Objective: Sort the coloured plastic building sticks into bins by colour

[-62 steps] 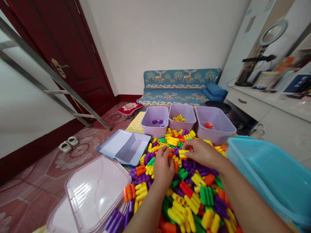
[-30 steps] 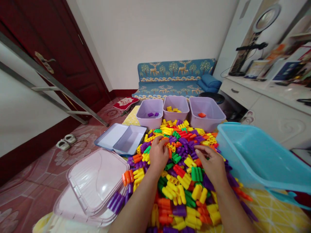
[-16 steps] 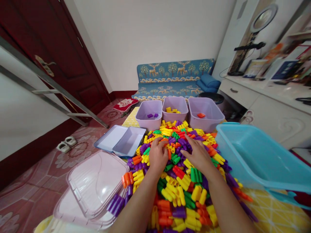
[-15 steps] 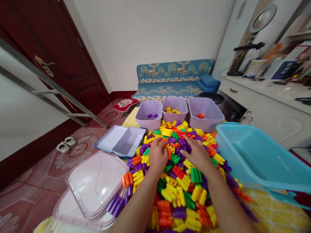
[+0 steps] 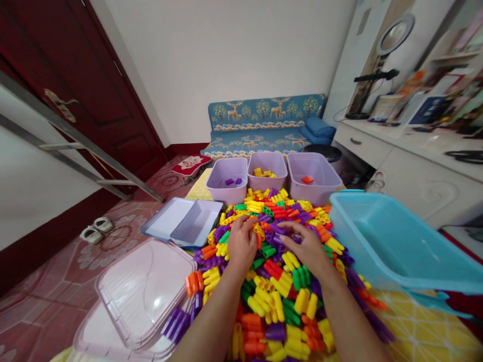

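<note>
A heap of bullet-shaped plastic building pieces (image 5: 269, 299) in yellow, purple, orange, green and red covers the middle of the table. My left hand (image 5: 242, 242) is over the far half of the heap, its fingers curled in on an orange building piece (image 5: 251, 219). To its right, my right hand (image 5: 305, 247) reaches in with thumb and forefinger apart. A purple building piece (image 5: 277, 232) lies at those fingertips, and I see no firm grip on it.
Three lilac bins stand behind the heap: the left bin (image 5: 227, 193) has purple pieces, the middle bin (image 5: 267, 182) yellow, the right bin (image 5: 315, 191) orange-red. A blue tub (image 5: 372, 251) is at right. Clear lids (image 5: 145, 291) and an open shallow case (image 5: 198, 221) lie left.
My right hand's fingers have drawn closer together and lowered toward a purple piece. My left hand stays by the orange piece. The whole view has shifted slightly.
</note>
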`<state>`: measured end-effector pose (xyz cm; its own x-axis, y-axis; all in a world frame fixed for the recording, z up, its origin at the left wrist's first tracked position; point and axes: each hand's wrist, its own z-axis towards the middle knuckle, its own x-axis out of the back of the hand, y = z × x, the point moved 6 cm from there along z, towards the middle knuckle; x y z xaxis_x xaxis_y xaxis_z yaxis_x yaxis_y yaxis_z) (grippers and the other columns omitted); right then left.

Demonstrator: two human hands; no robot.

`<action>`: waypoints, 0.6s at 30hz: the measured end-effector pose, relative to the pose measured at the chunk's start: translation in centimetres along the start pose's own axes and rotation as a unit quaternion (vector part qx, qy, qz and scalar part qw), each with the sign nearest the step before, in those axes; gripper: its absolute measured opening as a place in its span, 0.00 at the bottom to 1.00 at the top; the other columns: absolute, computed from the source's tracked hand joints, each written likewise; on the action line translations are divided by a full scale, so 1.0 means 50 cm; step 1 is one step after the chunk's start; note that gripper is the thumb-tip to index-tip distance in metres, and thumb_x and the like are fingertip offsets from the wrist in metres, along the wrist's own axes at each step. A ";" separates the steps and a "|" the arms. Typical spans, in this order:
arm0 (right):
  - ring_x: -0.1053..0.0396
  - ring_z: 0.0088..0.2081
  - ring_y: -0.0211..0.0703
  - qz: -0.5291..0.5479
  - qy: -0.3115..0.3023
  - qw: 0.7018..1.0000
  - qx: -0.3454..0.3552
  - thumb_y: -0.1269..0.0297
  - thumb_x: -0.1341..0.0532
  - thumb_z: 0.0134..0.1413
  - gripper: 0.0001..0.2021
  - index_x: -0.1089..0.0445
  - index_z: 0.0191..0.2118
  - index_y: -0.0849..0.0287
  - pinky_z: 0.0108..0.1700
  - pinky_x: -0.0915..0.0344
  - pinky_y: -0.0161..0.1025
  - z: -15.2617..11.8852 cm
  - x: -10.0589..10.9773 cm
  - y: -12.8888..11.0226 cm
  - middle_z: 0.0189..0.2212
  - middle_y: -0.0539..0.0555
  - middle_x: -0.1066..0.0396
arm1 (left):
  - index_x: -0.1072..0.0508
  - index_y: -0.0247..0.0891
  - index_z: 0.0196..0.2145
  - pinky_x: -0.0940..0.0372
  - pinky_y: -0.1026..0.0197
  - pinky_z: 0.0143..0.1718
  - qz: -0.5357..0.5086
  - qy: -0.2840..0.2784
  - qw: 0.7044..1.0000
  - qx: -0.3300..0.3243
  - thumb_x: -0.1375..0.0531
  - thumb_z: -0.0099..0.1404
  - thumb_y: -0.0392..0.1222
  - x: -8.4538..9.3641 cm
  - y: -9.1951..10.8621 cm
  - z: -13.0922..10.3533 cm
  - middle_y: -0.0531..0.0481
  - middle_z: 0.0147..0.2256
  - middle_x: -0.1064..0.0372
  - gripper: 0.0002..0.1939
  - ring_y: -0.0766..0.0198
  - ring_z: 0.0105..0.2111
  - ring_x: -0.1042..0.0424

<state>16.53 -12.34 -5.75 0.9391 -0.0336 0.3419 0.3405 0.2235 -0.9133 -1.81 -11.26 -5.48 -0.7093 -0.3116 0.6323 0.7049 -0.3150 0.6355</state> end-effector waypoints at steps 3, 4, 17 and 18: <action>0.27 0.42 0.46 -0.034 0.010 0.999 0.005 0.62 0.38 0.50 0.12 0.28 0.42 0.56 0.46 0.32 0.44 -0.003 -0.003 0.002 0.39 0.54 0.24 | 0.24 0.39 0.45 0.38 0.51 0.55 0.004 0.002 1.000 0.000 0.48 0.60 0.28 -0.001 0.000 -0.002 0.45 0.50 0.32 0.20 0.55 0.51 0.33; 0.27 0.41 0.46 -0.044 0.015 0.999 0.007 0.62 0.38 0.51 0.11 0.28 0.41 0.56 0.46 0.31 0.44 -0.003 -0.004 0.005 0.38 0.53 0.24 | 0.24 0.40 0.45 0.38 0.52 0.55 0.005 0.002 1.000 0.000 0.48 0.61 0.28 0.000 0.000 -0.002 0.45 0.50 0.32 0.20 0.55 0.51 0.33; 0.28 0.48 0.48 -0.071 0.000 0.996 0.057 0.60 0.43 0.57 0.13 0.27 0.46 0.55 0.53 0.34 0.47 -0.007 -0.015 0.002 0.45 0.54 0.24 | 0.25 0.48 0.48 0.40 0.52 0.55 -0.042 -0.053 0.992 -0.109 0.37 0.62 0.49 0.005 0.044 -0.006 0.51 0.49 0.27 0.16 0.57 0.51 0.32; 0.28 0.48 0.48 -0.073 0.002 0.996 0.056 0.60 0.43 0.57 0.13 0.27 0.46 0.54 0.53 0.34 0.48 -0.006 -0.014 0.002 0.45 0.54 0.24 | 0.24 0.48 0.46 0.40 0.52 0.55 -0.041 -0.057 0.991 -0.112 0.37 0.62 0.48 0.003 0.044 -0.005 0.51 0.48 0.26 0.14 0.57 0.51 0.32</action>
<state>15.91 -12.59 -6.17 0.8803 -0.0773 0.4680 0.4663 0.3224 -0.8238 -0.39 -12.24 -4.11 -0.7503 -0.1776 0.6368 0.6180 -0.5305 0.5802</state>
